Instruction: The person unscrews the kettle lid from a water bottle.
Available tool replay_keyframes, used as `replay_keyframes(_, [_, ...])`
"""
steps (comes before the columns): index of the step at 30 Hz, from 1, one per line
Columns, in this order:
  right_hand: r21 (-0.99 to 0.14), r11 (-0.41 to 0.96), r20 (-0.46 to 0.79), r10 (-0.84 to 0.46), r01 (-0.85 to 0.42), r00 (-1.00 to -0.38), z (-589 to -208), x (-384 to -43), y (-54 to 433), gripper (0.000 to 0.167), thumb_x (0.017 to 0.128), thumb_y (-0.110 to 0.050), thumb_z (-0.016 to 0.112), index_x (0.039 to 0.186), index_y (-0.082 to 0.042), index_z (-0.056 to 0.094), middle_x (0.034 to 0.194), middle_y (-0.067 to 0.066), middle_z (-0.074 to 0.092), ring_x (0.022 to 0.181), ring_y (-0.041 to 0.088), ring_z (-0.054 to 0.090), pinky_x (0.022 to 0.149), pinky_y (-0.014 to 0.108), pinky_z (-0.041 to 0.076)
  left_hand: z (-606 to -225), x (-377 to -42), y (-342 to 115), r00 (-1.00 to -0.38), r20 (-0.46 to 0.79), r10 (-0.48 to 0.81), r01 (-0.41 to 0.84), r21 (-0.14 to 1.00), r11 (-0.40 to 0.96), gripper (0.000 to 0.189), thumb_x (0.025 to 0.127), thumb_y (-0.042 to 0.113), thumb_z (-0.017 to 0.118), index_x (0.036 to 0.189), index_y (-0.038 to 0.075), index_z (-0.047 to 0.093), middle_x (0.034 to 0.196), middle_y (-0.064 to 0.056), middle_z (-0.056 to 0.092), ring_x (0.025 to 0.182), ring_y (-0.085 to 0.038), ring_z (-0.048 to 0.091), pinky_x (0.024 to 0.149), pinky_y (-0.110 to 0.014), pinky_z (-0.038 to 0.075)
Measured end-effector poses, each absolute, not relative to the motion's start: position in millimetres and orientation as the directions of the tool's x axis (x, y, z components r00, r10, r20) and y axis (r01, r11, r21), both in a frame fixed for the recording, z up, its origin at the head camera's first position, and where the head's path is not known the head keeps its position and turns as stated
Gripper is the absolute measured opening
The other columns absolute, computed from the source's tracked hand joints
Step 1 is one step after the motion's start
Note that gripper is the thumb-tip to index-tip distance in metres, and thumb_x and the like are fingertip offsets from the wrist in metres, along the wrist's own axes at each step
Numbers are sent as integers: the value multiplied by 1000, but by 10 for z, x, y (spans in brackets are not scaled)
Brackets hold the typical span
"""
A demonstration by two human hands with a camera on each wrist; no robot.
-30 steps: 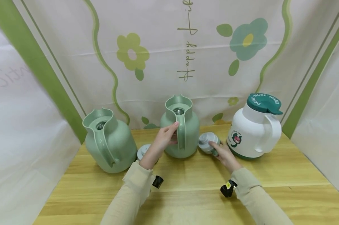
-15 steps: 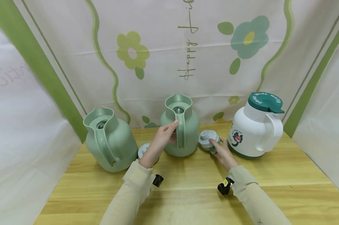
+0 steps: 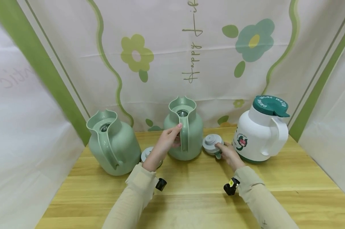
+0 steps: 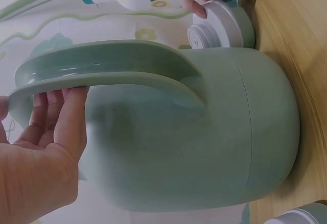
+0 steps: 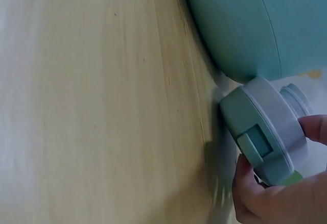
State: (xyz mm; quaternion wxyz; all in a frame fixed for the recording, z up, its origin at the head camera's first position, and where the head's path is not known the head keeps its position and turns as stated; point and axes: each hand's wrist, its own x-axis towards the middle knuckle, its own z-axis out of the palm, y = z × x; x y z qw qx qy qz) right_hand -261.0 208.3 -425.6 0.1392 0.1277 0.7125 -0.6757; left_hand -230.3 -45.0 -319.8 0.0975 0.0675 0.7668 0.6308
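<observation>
My left hand (image 3: 170, 136) holds the handle (image 4: 117, 63) of the pale green thermos jug (image 3: 196, 140) at the middle of the table. This jug stands upright and lidless, its metal-lined mouth showing. To its right, my right hand (image 3: 230, 154) pinches a grey and green lid (image 3: 210, 145) between thumb and fingers. The lid is upside down, its grey stepped plug facing up. In the right wrist view its green outer side (image 5: 240, 112) sits low at the wood, right beside the jug's base.
A second lidless green jug (image 3: 123, 149) stands at the left. Beside it another lid (image 3: 146, 153) lies partly behind my left forearm. At the right stands a white jug (image 3: 248, 136) with a dark green lid (image 3: 268, 106). A printed cloth (image 3: 166, 63) hangs behind the table.
The lid in my right hand has turned from tilted leftward to plug-up, and the right hand has shifted slightly. My left hand keeps its hold on the jug's handle.
</observation>
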Motion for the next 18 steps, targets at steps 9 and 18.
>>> replay_keyframes(9, [-906, 143, -401, 14, 399, -916, -4292, -2580, 2138, 68, 100, -22, 43, 145, 18, 11, 154, 32, 15, 144, 38, 22, 119, 43, 24, -3215, -2291, -451, -973, -77, 218, -33, 980, 198, 57, 98, 51, 43, 130, 6, 57, 119, -14, 63, 109, -25, 62, 95, -44, 53])
replay_keyframes(18, [-893, 187, -408, 46, 409, -912, -4321, -2575, 2159, 63, 98, -19, 43, 142, 20, 20, 149, 32, 25, 133, 33, 36, 114, 40, 35, -3215, -2262, -446, -976, -84, 198, -47, 981, 186, 59, 97, 53, 44, 128, 5, 58, 118, -14, 64, 107, -23, 62, 94, -42, 53])
